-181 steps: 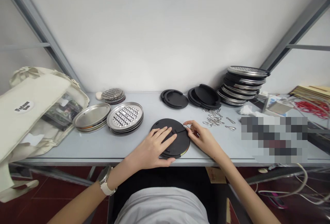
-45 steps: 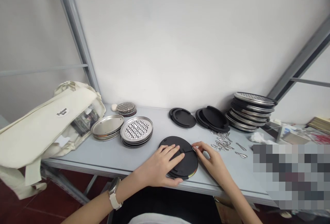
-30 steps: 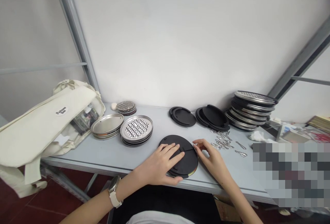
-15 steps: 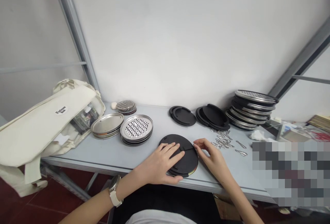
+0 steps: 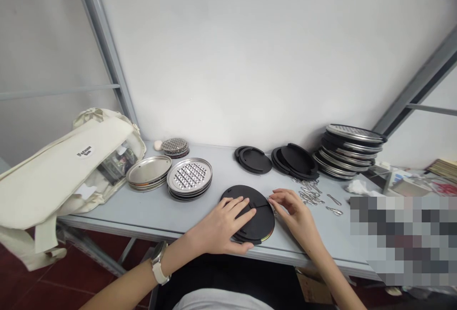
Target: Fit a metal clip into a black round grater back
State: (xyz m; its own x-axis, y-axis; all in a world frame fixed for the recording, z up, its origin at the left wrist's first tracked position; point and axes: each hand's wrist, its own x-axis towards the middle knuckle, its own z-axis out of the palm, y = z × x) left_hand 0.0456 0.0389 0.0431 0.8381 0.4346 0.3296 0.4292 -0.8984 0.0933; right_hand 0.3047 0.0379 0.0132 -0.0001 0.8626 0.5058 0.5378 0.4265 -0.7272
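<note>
A round black plastic disc (image 5: 262,222) lies near the table's front edge, with a multicoloured strip at its lower right rim. My left hand (image 5: 228,224) rests flat on it, fingers spread. At the disc's right edge, my right hand (image 5: 291,212) pinches thumb and forefinger together; a tiny shiny bit shows at the fingertips, too small to make out. Just behind that hand is a loose pile of small metal wire loops (image 5: 310,193). Two more loops (image 5: 334,211) lie apart to the right.
Left of my hands are stacks of round metal grater plates (image 5: 189,176) and plain metal discs (image 5: 148,171). Black discs (image 5: 255,160) lie at the back, beside a tall stack of black-and-metal discs (image 5: 352,150). A cream bag (image 5: 71,162) overhangs the left end.
My right hand has shifted very slightly, its fingers curling a little differently at the disc's edge. The left hand and the disc stay in place.
</note>
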